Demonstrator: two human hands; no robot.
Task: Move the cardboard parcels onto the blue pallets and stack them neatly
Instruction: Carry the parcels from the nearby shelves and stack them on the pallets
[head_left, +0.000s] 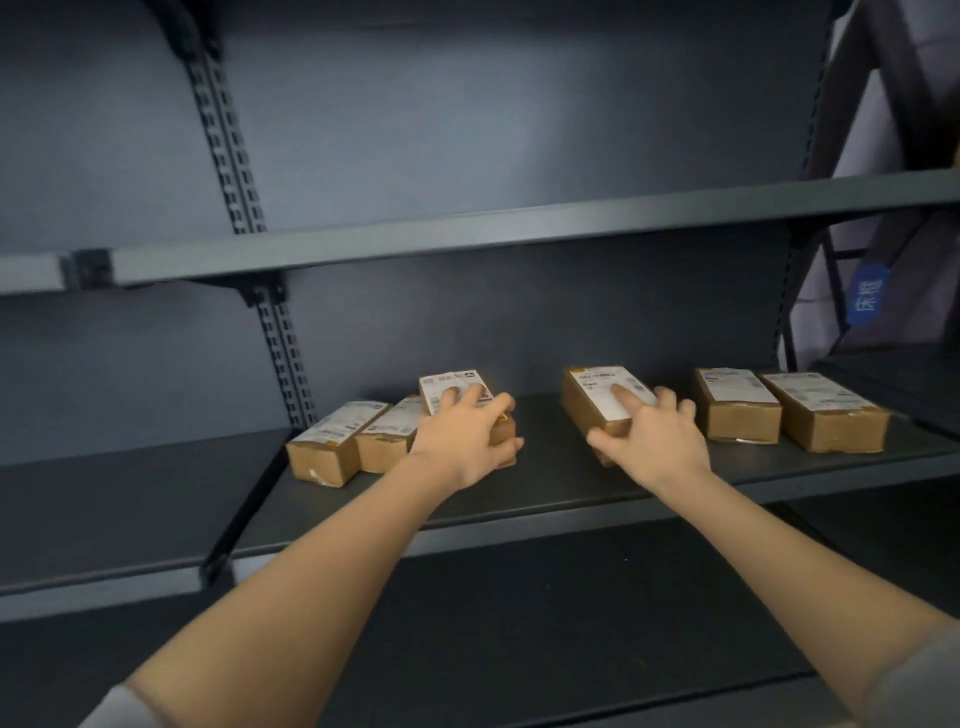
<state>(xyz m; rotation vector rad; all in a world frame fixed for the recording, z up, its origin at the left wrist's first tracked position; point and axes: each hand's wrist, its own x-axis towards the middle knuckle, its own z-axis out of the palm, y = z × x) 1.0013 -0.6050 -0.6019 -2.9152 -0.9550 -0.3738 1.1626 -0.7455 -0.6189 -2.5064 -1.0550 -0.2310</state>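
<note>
Several small cardboard parcels with white labels lie on a dark metal shelf (545, 483). My left hand (467, 441) grips one parcel (447, 387), fingers over its label and thumb at its right side. My right hand (654, 436) grips another parcel (587, 402), fingers on top and thumb at its front left corner. Two parcels sit left of my left hand, one at the far left (332, 441) and one beside it (389, 436). Two more sit right of my right hand, a near one (737, 405) and a far one (826, 410). No blue pallet is in view.
An upper shelf (519, 228) hangs above the parcels. A lower shelf (519, 623) juts out beneath my forearms. A slotted upright (280, 338) stands at the left. Another shelf bay lies at the left, and a blue sign (868, 293) shows past the rack's right end.
</note>
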